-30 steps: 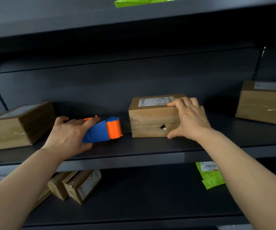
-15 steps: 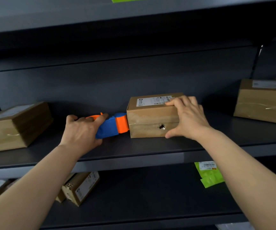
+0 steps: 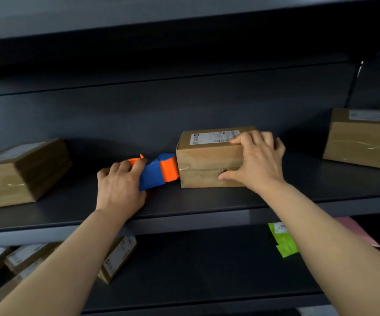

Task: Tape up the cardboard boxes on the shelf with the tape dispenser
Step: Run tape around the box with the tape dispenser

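Observation:
A cardboard box (image 3: 205,165) with a white label on top stands in the middle of the dark shelf (image 3: 184,201). My right hand (image 3: 257,160) grips its right end, fingers over the top edge and thumb on the front face. My left hand (image 3: 120,188) grips the blue and orange tape dispenser (image 3: 158,171), whose orange front end touches the box's left side. Two more cardboard boxes stand on the same shelf, one at the far left (image 3: 20,172) and one at the far right (image 3: 364,137).
The shelf below holds several small labelled cardboard boxes (image 3: 116,258) at the left and green packets (image 3: 282,240) plus a pink sheet (image 3: 357,231) at the right. Another shelf board (image 3: 184,17) hangs close overhead.
My left hand has moved the tape dispenser rightward along the shelf until its orange end meets the box's left side. My right hand has stayed on the box.

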